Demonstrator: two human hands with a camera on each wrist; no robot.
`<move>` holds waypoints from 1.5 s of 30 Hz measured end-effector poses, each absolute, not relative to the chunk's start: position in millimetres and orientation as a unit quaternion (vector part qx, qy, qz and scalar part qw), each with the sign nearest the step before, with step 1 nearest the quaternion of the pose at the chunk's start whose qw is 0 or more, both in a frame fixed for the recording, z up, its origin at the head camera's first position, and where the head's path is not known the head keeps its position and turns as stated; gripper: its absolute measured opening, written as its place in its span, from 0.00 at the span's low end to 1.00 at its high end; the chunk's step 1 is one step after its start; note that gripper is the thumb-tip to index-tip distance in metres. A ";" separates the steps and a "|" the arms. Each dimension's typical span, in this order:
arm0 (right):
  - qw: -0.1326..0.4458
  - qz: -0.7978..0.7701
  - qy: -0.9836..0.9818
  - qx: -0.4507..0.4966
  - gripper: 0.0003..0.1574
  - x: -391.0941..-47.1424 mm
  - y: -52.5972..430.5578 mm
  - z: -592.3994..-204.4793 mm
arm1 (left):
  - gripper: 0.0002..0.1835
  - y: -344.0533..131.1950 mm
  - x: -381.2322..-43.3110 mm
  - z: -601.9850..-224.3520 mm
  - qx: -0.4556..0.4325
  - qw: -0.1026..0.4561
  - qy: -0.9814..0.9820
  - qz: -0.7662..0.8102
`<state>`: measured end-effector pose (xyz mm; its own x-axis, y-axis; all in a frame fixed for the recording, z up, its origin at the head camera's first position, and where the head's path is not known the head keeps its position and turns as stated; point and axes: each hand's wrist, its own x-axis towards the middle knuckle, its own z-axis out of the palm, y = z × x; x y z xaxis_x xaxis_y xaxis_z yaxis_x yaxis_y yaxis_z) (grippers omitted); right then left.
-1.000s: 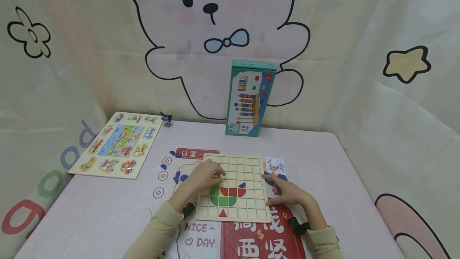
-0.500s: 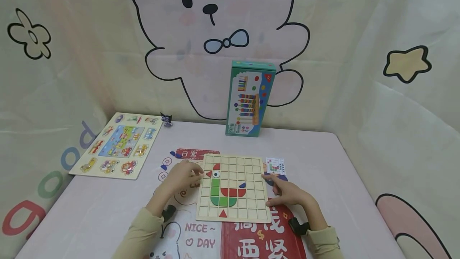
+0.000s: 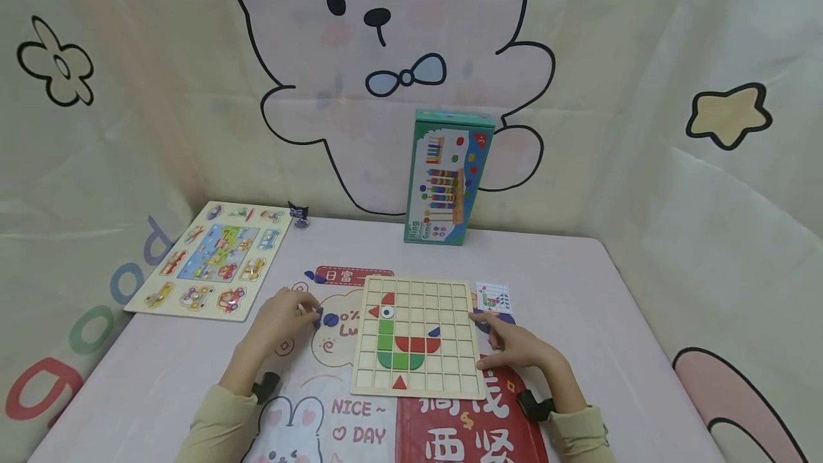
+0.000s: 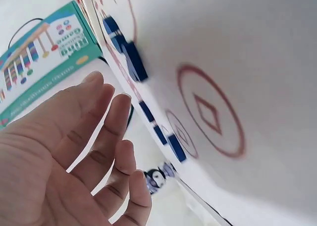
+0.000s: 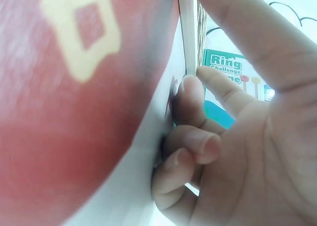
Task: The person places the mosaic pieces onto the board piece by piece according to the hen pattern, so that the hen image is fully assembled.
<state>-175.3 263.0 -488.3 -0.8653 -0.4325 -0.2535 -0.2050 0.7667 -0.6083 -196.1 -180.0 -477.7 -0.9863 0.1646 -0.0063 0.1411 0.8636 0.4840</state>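
My left hand [image 3: 279,319] hovers left of the board, fingertips over small blue pieces [image 3: 331,320] on the table mat. In the left wrist view, its fingers are relaxed and apart from several blue pieces [image 4: 134,62]. A wooden grid board [image 3: 450,383] lies in the middle, bearing a bird-like figure of green pieces [image 3: 385,343], red pieces [image 3: 416,344], a white piece with a dark dot [image 3: 386,311] and a small blue piece [image 3: 434,332]. A red triangle [image 3: 399,383] sits below. My right hand [image 3: 514,343] touches the board's right edge with thumb and index finger, other fingers bent.
A pattern card [image 3: 493,297] lies beyond the board's right side. More blue pieces [image 3: 314,276] lie near its top left corner. A vehicle puzzle board [image 3: 154,309] rests at the far left, beside a small dark figurine [image 3: 298,213]. A green game box [image 3: 448,177] stands at the back.
My left hand has left the head of the bird figure, uncovering a red triangle and the dotted piece, and moved left to the blue pieces. The right hand has stayed at the board's edge.
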 end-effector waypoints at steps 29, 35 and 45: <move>0.193 -0.294 0.919 -0.176 0.54 -175.0 263.9 -489.9 | 0.15 -212.5 -213.6 -478.0 -0.005 0.054 0.962 0.268; 0.191 -0.295 0.920 -0.176 0.55 -175.5 264.7 -491.7 | 0.15 -207.8 -220.7 -476.6 -0.014 0.053 0.963 0.263; 0.193 -0.298 0.919 -0.174 0.54 -176.2 265.1 -492.6 | 0.09 -202.7 -228.2 -478.4 -0.025 0.046 0.963 0.265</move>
